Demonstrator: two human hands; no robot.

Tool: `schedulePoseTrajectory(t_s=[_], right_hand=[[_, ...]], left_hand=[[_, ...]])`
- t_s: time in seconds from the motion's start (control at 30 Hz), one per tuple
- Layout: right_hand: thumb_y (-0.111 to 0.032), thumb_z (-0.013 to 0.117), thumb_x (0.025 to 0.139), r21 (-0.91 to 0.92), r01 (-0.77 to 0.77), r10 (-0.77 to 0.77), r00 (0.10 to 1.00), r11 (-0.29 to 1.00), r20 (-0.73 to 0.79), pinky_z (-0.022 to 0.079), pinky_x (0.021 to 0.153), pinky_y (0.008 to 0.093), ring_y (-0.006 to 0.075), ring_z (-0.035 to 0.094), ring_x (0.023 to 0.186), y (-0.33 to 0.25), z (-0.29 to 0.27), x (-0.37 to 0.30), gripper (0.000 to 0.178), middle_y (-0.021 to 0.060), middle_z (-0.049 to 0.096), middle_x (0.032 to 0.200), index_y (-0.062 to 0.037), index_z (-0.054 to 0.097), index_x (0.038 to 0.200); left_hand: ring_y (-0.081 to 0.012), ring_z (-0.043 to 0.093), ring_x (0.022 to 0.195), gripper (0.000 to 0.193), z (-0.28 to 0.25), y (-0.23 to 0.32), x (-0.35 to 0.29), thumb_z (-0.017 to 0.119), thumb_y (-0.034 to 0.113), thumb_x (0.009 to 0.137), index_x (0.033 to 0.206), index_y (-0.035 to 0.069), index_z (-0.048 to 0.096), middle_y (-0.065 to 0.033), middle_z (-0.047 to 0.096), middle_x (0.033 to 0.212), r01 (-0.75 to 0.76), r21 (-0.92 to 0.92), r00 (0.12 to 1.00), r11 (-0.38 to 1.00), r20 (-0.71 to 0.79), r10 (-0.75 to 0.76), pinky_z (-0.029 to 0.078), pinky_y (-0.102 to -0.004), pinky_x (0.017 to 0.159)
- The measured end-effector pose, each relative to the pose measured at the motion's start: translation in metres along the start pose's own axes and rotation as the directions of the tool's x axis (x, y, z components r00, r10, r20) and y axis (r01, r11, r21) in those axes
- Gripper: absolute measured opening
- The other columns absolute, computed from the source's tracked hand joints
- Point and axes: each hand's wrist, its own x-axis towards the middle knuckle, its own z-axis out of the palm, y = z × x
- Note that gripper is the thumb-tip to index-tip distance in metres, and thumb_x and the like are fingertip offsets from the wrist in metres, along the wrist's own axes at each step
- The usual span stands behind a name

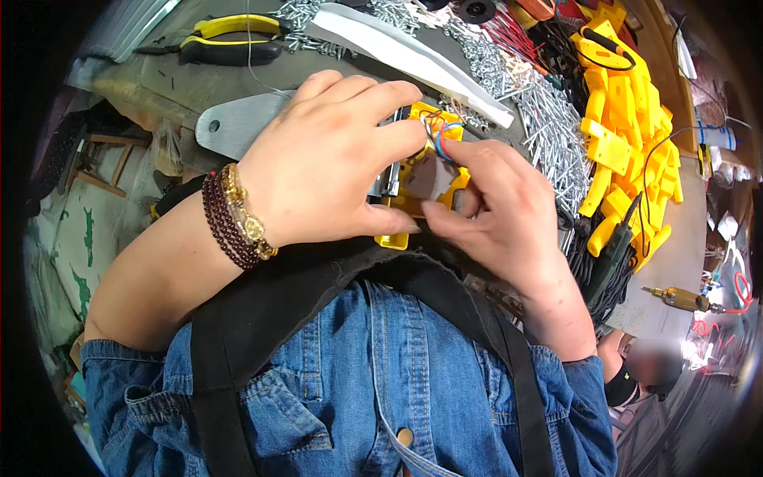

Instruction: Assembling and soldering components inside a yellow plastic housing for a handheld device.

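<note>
A yellow plastic tool housing (392, 241) lies in front of me, with coloured wires (442, 137) inside it and a grey rounded part (430, 176) in its middle. My left hand (330, 163) is closed over the housing's left side, thumb at its near end and fingers across its far end. My right hand (505, 211) is closed at the right side, its index finger by the wires and its thumb near the grey part; what it grips is partly hidden. A flat grey metal plate (234, 129) with a hole in its rounded end sticks out left from under my left hand.
Pliers with yellow and black handles (230, 40) lie at the far left. A white strip (413, 60) and piles of loose screws (552, 119) are beyond my hands. Yellow housings (624, 135) are heaped right, near a screwdriver-like tool (683, 300). Another person (624, 381) is at lower right.
</note>
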Motion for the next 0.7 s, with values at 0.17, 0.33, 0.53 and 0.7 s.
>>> schedulePoseTrajectory(t_s=[0.17, 0.33, 0.53, 0.7], right_hand=[[-0.014, 0.083, 0.066, 0.212, -0.025, 0.013, 0.998, 0.977, 0.055, 0.052, 0.061, 0.0335, 0.0246, 0.064, 0.066, 0.021, -0.004, 0.004, 0.047, 0.0109, 0.064, 0.085, -0.0034, 0.066, 0.109], [-0.014, 0.083, 0.067, 0.323, -0.023, -0.022, 0.991, 0.946, 0.134, 0.052, 0.060, 0.0327, 0.0207, 0.064, 0.062, 0.034, -0.004, 0.008, 0.046, 0.0105, 0.064, 0.080, -0.0031, 0.065, 0.108], [-0.014, 0.079, 0.070, 0.186, -0.013, -0.012, 0.991, 0.982, 0.131, 0.054, 0.063, 0.0375, 0.0260, 0.068, 0.069, 0.020, -0.011, 0.007, 0.040, 0.0124, 0.066, 0.081, -0.0039, 0.062, 0.104], [-0.015, 0.078, 0.070, 0.251, -0.102, 0.059, 0.983, 0.962, 0.175, 0.055, 0.068, 0.0397, 0.0304, 0.068, 0.075, 0.019, -0.012, 0.007, 0.039, 0.0131, 0.067, 0.083, -0.0042, 0.062, 0.104]], left_hand=[[-0.0332, 0.053, 0.119, 0.056, -0.001, 0.001, -0.001, 0.087, 0.034, 0.060, 0.103, 0.009, 0.062, -0.0130, 0.053, 0.135, 0.000, -0.001, 1.000, 1.000, 0.009, 0.000, 0.037, -0.0467, 0.101], [-0.0333, 0.053, 0.118, 0.055, -0.001, 0.001, 0.001, 0.087, 0.036, 0.060, 0.101, 0.010, 0.062, -0.0130, 0.053, 0.135, 0.000, -0.003, 1.000, 1.000, 0.017, 0.000, 0.037, -0.0467, 0.101], [-0.0350, 0.053, 0.118, 0.058, -0.004, 0.001, 0.002, 0.087, 0.038, 0.061, 0.104, 0.009, 0.061, -0.0145, 0.052, 0.136, -0.019, 0.015, 0.999, 1.000, 0.040, 0.018, 0.038, -0.0466, 0.100], [-0.0377, 0.053, 0.115, 0.084, -0.012, 0.001, 0.007, 0.084, 0.051, 0.062, 0.120, 0.001, 0.050, -0.0162, 0.054, 0.127, -0.004, 0.086, 0.993, 0.996, 0.119, -0.006, 0.040, -0.0439, 0.098]])
